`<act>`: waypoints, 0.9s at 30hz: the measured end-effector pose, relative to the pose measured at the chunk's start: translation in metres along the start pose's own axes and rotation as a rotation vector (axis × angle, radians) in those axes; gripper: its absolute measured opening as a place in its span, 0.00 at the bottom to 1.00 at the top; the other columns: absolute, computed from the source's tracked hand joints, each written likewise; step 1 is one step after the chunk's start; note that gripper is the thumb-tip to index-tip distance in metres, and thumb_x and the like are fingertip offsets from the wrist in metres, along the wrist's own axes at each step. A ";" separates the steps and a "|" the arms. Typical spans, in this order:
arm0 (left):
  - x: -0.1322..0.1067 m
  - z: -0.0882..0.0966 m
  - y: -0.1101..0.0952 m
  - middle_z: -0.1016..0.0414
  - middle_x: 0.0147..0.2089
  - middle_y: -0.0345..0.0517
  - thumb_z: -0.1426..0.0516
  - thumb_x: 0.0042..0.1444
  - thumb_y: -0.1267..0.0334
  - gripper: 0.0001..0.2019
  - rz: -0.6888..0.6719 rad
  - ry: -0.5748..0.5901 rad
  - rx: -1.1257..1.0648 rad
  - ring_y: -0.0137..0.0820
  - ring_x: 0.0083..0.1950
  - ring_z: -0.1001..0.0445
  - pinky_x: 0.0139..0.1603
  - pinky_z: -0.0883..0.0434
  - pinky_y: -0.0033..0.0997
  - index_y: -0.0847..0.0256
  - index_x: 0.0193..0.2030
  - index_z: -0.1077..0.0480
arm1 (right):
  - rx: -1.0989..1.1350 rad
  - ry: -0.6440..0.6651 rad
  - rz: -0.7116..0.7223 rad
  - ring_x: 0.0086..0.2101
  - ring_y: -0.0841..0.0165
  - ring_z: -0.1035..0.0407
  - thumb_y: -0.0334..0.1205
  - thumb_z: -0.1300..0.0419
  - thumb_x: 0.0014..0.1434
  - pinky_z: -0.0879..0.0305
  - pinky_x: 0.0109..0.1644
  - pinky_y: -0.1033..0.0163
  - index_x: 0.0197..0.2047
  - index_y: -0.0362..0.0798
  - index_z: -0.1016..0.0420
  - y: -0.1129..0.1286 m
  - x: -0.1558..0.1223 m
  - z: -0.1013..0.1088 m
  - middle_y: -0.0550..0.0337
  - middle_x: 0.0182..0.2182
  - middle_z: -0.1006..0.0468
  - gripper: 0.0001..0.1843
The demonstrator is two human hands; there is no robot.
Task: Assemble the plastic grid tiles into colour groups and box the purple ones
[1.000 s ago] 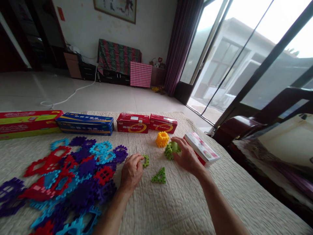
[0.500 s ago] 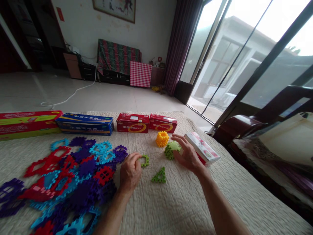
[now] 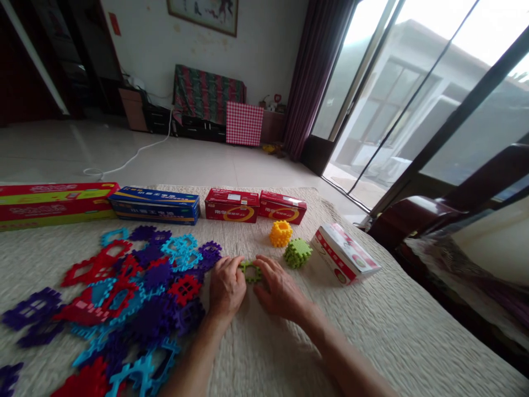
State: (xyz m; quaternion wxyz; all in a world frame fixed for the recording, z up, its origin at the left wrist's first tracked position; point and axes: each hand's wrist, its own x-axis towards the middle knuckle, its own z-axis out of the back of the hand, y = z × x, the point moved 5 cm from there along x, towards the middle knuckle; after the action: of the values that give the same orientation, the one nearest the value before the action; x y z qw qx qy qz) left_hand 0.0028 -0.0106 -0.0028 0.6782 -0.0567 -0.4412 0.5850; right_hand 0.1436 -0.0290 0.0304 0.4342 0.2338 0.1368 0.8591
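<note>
My left hand (image 3: 228,286) is closed on the left edge of a light-green toothed building piece (image 3: 249,271) lying low over the cloth. From the other side my right hand (image 3: 278,288) grips it, fingers on the far edge and thumb nearer me. Whether one green piece or two are between the hands I cannot tell, as the fingers cover the edges. A green cube of toothed pieces (image 3: 298,253) sits just beyond my right hand. Behind it stands a yellow toothed block (image 3: 281,234) with an opening on top. The green triangle piece is not visible.
Loose purple, red and light-blue toothed pieces (image 3: 157,274) are heaped at the left. Along the far edge stand a red-and-green box (image 3: 53,204), a blue box (image 3: 157,205) and two red boxes (image 3: 232,205). A white-and-red box (image 3: 345,253) lies at right on the quilted cloth (image 3: 397,331).
My right hand has left the green cube and moved left to the green piece at my left hand. The green triangle, which lay in front of me, is now out of sight.
</note>
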 end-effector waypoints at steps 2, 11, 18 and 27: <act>0.001 0.000 0.001 0.21 0.40 0.48 0.52 0.53 0.76 0.18 0.020 0.003 -0.037 0.37 0.48 0.28 0.55 0.31 0.39 0.64 0.44 0.25 | 0.011 -0.002 -0.012 0.58 0.60 0.40 0.32 0.42 0.54 0.41 0.62 0.52 0.59 0.45 0.40 -0.001 0.000 -0.001 0.46 0.59 0.35 0.29; 0.002 0.001 0.002 0.21 0.36 0.46 0.53 0.51 0.75 0.19 0.034 0.021 -0.104 0.35 0.44 0.26 0.52 0.30 0.38 0.61 0.42 0.25 | 0.008 0.013 0.009 0.53 0.61 0.37 0.38 0.39 0.54 0.39 0.58 0.54 0.57 0.48 0.36 0.009 0.003 0.000 0.50 0.54 0.31 0.26; 0.002 0.004 0.007 0.20 0.37 0.46 0.54 0.52 0.72 0.19 0.102 -0.046 -0.154 0.34 0.41 0.23 0.48 0.28 0.35 0.62 0.41 0.25 | -0.097 -0.120 -0.207 0.48 0.59 0.37 0.41 0.37 0.52 0.38 0.54 0.53 0.50 0.47 0.32 0.012 0.002 -0.012 0.50 0.49 0.31 0.22; 0.004 0.009 0.007 0.19 0.37 0.46 0.53 0.52 0.68 0.17 0.135 -0.097 -0.185 0.34 0.41 0.21 0.47 0.27 0.33 0.61 0.37 0.23 | -0.001 -0.329 -0.154 0.51 0.59 0.38 0.35 0.36 0.48 0.38 0.56 0.52 0.52 0.49 0.35 0.004 0.003 0.024 0.50 0.51 0.32 0.27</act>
State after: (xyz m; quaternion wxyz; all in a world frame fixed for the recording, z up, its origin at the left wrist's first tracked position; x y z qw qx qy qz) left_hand -0.0091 -0.0092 0.0003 0.6072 -0.1203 -0.5205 0.5881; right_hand 0.1521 -0.0276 0.0535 0.5152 0.3597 0.0809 0.7737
